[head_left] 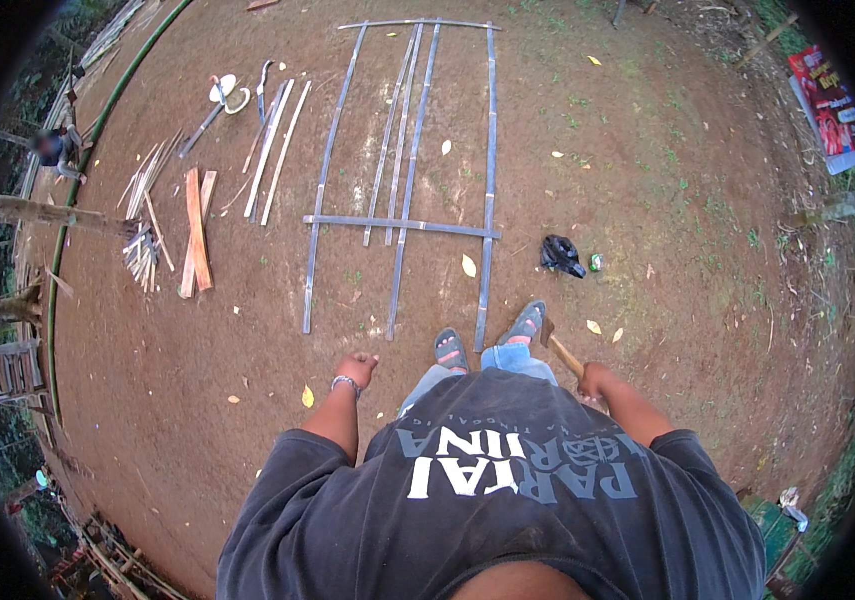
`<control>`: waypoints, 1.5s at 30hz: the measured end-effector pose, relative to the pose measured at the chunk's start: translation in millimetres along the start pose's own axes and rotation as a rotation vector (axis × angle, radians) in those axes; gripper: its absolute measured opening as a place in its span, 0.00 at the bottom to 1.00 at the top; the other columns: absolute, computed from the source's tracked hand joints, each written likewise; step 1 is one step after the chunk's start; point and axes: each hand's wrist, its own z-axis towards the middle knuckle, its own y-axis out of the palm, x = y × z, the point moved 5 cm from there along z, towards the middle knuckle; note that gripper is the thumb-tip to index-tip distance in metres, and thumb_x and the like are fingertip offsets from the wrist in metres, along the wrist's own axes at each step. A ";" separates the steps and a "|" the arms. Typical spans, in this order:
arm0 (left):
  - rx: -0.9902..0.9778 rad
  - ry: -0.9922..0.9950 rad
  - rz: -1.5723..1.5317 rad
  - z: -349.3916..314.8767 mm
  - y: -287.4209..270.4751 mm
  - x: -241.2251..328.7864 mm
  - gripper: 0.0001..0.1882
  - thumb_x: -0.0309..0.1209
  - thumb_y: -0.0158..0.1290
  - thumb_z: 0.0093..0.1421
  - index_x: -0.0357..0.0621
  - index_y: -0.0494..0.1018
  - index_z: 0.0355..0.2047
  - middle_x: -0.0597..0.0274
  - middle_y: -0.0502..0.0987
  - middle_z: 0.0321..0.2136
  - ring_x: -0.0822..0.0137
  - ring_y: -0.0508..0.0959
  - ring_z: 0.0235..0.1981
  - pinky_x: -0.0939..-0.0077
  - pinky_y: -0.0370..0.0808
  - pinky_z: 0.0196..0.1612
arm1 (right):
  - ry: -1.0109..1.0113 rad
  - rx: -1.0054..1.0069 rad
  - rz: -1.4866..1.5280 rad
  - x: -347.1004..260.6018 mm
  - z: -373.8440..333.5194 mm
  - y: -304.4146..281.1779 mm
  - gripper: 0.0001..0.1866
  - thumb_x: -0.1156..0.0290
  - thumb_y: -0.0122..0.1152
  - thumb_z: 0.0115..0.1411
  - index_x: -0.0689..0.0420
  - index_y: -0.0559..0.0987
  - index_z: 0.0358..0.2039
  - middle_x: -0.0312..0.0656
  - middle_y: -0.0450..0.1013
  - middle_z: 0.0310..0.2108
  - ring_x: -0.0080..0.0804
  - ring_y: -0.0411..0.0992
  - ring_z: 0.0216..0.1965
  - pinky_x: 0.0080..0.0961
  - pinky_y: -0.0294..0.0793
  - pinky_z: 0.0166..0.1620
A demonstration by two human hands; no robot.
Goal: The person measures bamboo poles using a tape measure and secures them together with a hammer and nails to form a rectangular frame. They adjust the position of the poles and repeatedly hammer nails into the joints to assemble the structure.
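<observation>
In the head view, the right hand (pixel 597 382) is clenched around the handle of a wood-handled tool (pixel 566 356), whose dark metal head lies ahead and to the left of those fingers, just beside the right sandal (pixel 528 321) as seen from above. The tool looks stiff and head-heavy; the bare wood should give a fair grip, best taken low on the handle, clear of the metal. The left hand (pixel 356 370) has its fingers loosely curled, with nothing showing in them; whether they pinch something small, I cannot tell. On the soil ahead of the left fingers lies a frame of long strips (pixel 447 229), its nearest ends apart from both hands. The strips appear light and springy, likely to flex or twist if lifted by one end, so the crossings seem the surer hold; cut edges could be sharp. Farther off, ahead and left of the left fingers, are loose pale strips (pixel 270 148) and crossed boards (pixel 197 228). Ahead of the right fingers sits a black plastic bag (pixel 561 256), probably limp.
</observation>
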 end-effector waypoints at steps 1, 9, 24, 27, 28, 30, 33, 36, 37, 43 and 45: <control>0.027 0.014 0.004 1.7 -0.1 -2.6 0.22 0.48 0.58 0.59 0.41 0.81 0.40 0.49 0.83 0.38 0.54 0.82 0.41 0.64 0.75 0.47 | -0.014 0.026 -0.025 -0.9 2.0 -1.3 0.13 0.65 0.69 0.44 0.61 0.85 0.27 0.51 0.80 0.27 0.42 0.81 0.30 0.37 0.79 0.36; 0.018 0.003 0.048 6.3 1.4 12.2 0.24 0.49 0.58 0.58 0.40 0.81 0.41 0.48 0.82 0.40 0.53 0.81 0.43 0.64 0.74 0.48 | 0.006 0.018 0.090 -3.7 -5.1 -21.5 0.14 0.66 0.68 0.46 0.62 0.83 0.32 0.54 0.80 0.31 0.47 0.80 0.34 0.39 0.79 0.39; 0.083 -0.059 -0.076 -0.3 -4.9 99.7 0.20 0.43 0.60 0.59 0.37 0.79 0.41 0.49 0.82 0.36 0.59 0.82 0.40 0.66 0.76 0.46 | 0.131 0.208 0.342 54.2 148.2 -48.5 0.19 0.69 0.57 0.54 0.65 0.74 0.46 0.63 0.75 0.44 0.58 0.75 0.48 0.46 0.75 0.51; 0.084 0.040 -0.071 10.7 15.7 148.1 0.18 0.39 0.60 0.60 0.38 0.78 0.44 0.50 0.82 0.38 0.60 0.82 0.41 0.68 0.76 0.47 | 0.120 0.120 0.252 42.3 204.5 -64.1 0.20 0.71 0.56 0.55 0.65 0.70 0.48 0.63 0.75 0.46 0.58 0.74 0.50 0.46 0.74 0.53; 0.042 0.116 -0.093 26.5 31.2 164.1 0.18 0.39 0.60 0.60 0.38 0.78 0.44 0.50 0.82 0.38 0.60 0.82 0.40 0.69 0.76 0.46 | 0.142 0.122 0.240 43.7 236.3 -64.5 0.21 0.72 0.56 0.55 0.65 0.68 0.49 0.63 0.74 0.47 0.58 0.74 0.50 0.46 0.74 0.53; -0.121 0.173 -0.069 72.0 79.8 154.8 0.18 0.40 0.59 0.60 0.41 0.78 0.45 0.52 0.81 0.41 0.60 0.81 0.44 0.69 0.76 0.48 | 0.196 0.152 0.241 39.7 295.7 -58.6 0.22 0.73 0.57 0.56 0.65 0.67 0.51 0.62 0.72 0.49 0.58 0.73 0.52 0.47 0.73 0.54; -0.306 0.254 0.136 148.1 129.1 149.7 0.18 0.42 0.58 0.61 0.44 0.78 0.46 0.48 0.81 0.41 0.53 0.80 0.44 0.65 0.76 0.48 | 0.247 0.306 0.330 8.3 383.0 -55.1 0.24 0.73 0.58 0.56 0.64 0.66 0.52 0.62 0.71 0.51 0.58 0.71 0.53 0.46 0.71 0.56; -0.354 0.212 0.242 267.0 177.7 86.1 0.19 0.46 0.58 0.60 0.46 0.79 0.45 0.45 0.81 0.39 0.48 0.81 0.41 0.62 0.77 0.45 | 0.274 0.523 0.460 -31.9 471.9 -30.6 0.27 0.71 0.61 0.56 0.64 0.65 0.55 0.62 0.70 0.50 0.59 0.69 0.54 0.47 0.70 0.57; -0.355 0.188 0.263 325.2 193.6 59.9 0.20 0.47 0.57 0.60 0.47 0.79 0.44 0.44 0.81 0.37 0.46 0.81 0.39 0.60 0.77 0.44 | 0.299 0.590 0.469 -40.9 498.2 -21.9 0.29 0.71 0.62 0.56 0.65 0.65 0.56 0.62 0.70 0.50 0.59 0.69 0.54 0.47 0.69 0.57; 0.341 -0.012 0.312 571.7 203.8 -9.2 0.28 0.43 0.58 0.58 0.35 0.69 0.52 0.37 0.74 0.48 0.41 0.74 0.51 0.54 0.72 0.52 | 0.406 0.706 0.636 -84.8 597.6 19.0 0.33 0.72 0.64 0.56 0.66 0.62 0.59 0.63 0.67 0.53 0.60 0.66 0.56 0.47 0.65 0.59; 0.409 -0.022 0.226 597.6 209.1 -6.6 0.27 0.40 0.59 0.57 0.33 0.69 0.50 0.38 0.73 0.50 0.41 0.72 0.52 0.55 0.71 0.54 | 0.396 0.743 0.650 -87.6 609.5 29.6 0.33 0.72 0.63 0.57 0.67 0.60 0.60 0.64 0.65 0.55 0.61 0.64 0.58 0.47 0.63 0.61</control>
